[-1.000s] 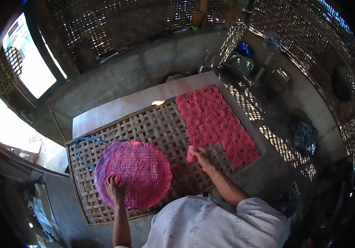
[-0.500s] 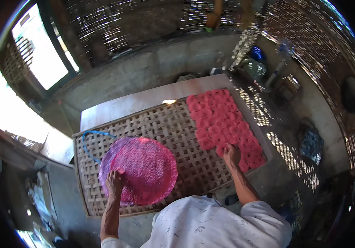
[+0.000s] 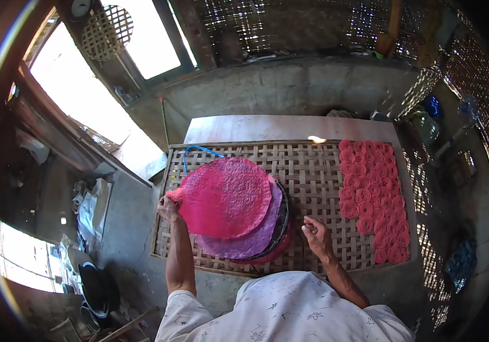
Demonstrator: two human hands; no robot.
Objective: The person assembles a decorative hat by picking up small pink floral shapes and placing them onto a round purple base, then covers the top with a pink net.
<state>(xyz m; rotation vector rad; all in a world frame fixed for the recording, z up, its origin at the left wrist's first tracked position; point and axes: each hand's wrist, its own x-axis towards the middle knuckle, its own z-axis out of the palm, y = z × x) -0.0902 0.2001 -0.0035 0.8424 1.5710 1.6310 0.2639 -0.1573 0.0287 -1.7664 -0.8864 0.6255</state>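
My left hand (image 3: 169, 209) is closed on the left edge of a round bright pink textured cover (image 3: 224, 196). This cover lies off-centre over a purple layer (image 3: 238, 245), which rests on a round container with a dark woven rim (image 3: 283, 219). Some pink wall shows under that rim; the contents are hidden. To the right of the container, my right hand (image 3: 319, 235) hovers over the woven bamboo rack (image 3: 312, 188), fingers loosely curled, a gap between thumb and forefinger, nothing visible in them. Pink coiled, flower-like rounds (image 3: 369, 194) sit in close rows at the rack's right end.
A pale board (image 3: 290, 126) supports the rack and sticks out behind it. Blue strap (image 3: 199, 149) loops beside the container. A concrete wall (image 3: 256, 88) stands behind, a bright doorway (image 3: 79, 85) at far left. Dark tubs (image 3: 95, 290) sit on the floor at lower left.
My view has swung left. The right hand has left the pink rounds and come back toward the container. My left hand has drawn the pink cover leftward, baring the purple layer and dark rim.
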